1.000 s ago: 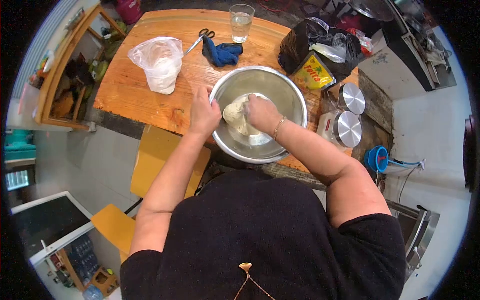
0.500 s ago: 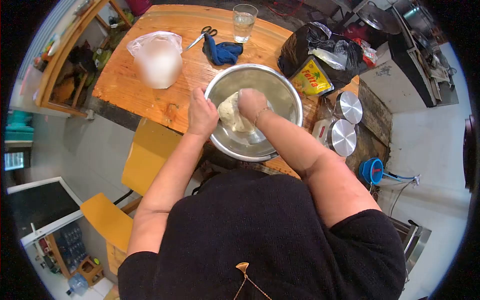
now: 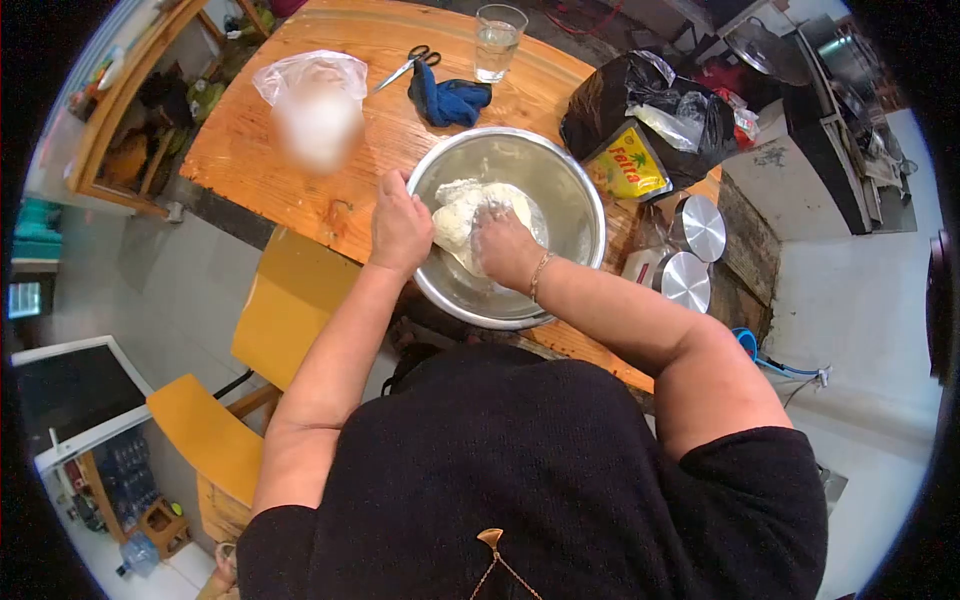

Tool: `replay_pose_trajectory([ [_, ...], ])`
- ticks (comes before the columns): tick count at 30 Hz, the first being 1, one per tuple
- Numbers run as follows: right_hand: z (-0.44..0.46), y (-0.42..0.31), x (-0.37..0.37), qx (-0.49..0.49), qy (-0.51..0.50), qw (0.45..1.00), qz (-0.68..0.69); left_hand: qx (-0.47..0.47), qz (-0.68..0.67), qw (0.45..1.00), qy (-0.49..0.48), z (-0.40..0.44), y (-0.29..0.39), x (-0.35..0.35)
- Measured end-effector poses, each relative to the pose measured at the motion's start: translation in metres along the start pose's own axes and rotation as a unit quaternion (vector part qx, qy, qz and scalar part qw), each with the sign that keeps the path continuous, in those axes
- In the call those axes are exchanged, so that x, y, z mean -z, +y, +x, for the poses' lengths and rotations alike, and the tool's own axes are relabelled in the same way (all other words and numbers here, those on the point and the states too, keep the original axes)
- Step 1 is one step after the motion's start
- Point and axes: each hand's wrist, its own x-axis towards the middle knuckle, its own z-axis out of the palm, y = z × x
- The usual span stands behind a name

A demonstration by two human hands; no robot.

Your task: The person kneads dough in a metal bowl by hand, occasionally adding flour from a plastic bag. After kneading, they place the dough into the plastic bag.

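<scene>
A wide steel bowl (image 3: 578, 215) stands at the near edge of the wooden table, with a lump of pale dough (image 3: 455, 228) inside it. My left hand (image 3: 401, 225) is closed on the bowl's left rim, thumb toward the inside. Inside the bowl, my right hand (image 3: 507, 243) lies over the dough, its floury fingers reaching across the top and digging in. The fingertips are partly hidden by flour and dough. Dry flour shows on the dough's far side.
On the wooden table (image 3: 235, 150) are a clear plastic bag (image 3: 318, 75) of white powder, scissors (image 3: 408, 66), a blue cloth (image 3: 448, 102) and a glass of water (image 3: 495, 45). Right of the bowl are a black plastic bag (image 3: 600, 100), a yellow Fetta packet (image 3: 628, 165) and steel-lidded jars (image 3: 683, 282).
My right hand has gone from a fist on the dough to fingers reaching over it. The dough looks broader, with more flour showing. My left hand stays on the rim.
</scene>
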Motion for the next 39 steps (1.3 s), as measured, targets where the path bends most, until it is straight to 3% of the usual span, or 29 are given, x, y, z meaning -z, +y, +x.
replay_pose_trajectory([
  [1, 0.001, 0.001, -0.014, 0.002, -0.002, 1.0, 0.001, 0.003, -0.007, 1.0, 0.0, 0.0, 0.0, 0.0],
  [3, 0.004, 0.004, -0.024, -0.006, 0.136, 0.99, -0.031, 0.007, -0.018, 1.0, 0.002, 0.001, 0.0, -0.001],
  [4, 0.009, 0.007, -0.017, -0.003, 0.136, 0.99, -0.033, 0.001, -0.02, 1.0, 0.006, 0.0, 0.0, -0.001],
  [6, 0.022, 0.01, 0.001, -0.008, -0.052, 0.998, -0.042, -0.003, -0.02, 1.0, 0.011, -0.001, -0.001, -0.001],
  [9, 0.035, 0.01, 0.011, -0.003, -0.121, 0.993, 0.005, -0.013, -0.031, 0.999, 0.014, -0.002, -0.002, -0.001],
  [12, 0.03, 0.009, 0.006, -0.02, -0.029, 0.997, 0.066, -0.006, -0.019, 1.0, 0.021, -0.001, -0.003, -0.004],
  [16, 0.041, 0.01, 0.009, -0.104, -0.025, 0.989, 0.101, -0.003, -0.008, 1.0, 0.022, -0.001, -0.002, -0.003],
  [19, 0.048, 0.017, 0.019, -0.126, -0.069, 0.984, 0.107, -0.005, -0.002, 1.0, 0.025, -0.002, -0.001, -0.004],
  [21, 0.054, 0.021, 0.03, -0.161, -0.183, 0.964, 0.102, -0.008, 0.004, 1.0, 0.03, -0.003, -0.001, -0.004],
  [28, 0.042, 0.02, 0.039, -0.186, -0.222, 0.953, 0.084, 0.03, 0.006, 0.999, 0.015, -0.002, 0.005, -0.001],
  [31, 0.023, 0.023, 0.032, -0.144, -0.221, 0.959, 0.104, 0.038, 0.0, 0.999, 0.016, -0.003, 0.005, 0.0],
  [33, 0.003, 0.03, 0.027, -0.011, -0.111, 0.991, 0.072, 0.037, -0.01, 0.999, 0.015, -0.002, 0.006, 0.001],
  [34, -0.007, 0.032, 0.028, -0.011, -0.113, 0.991, 0.07, 0.039, -0.011, 0.999, 0.013, -0.002, 0.007, 0.002],
  [36, -0.022, 0.032, 0.033, 0.106, -0.04, 0.991, 0.071, 0.043, -0.014, 0.999, 0.01, -0.001, 0.006, 0.001],
  [37, -0.024, 0.03, 0.035, 0.133, -0.05, 0.989, 0.039, 0.044, -0.015, 0.999, 0.01, -0.001, 0.006, 0.0],
  [39, -0.013, 0.027, 0.024, 0.107, -0.037, 0.993, 0.042, 0.047, -0.014, 0.999, 0.009, -0.001, 0.004, 0.0],
])
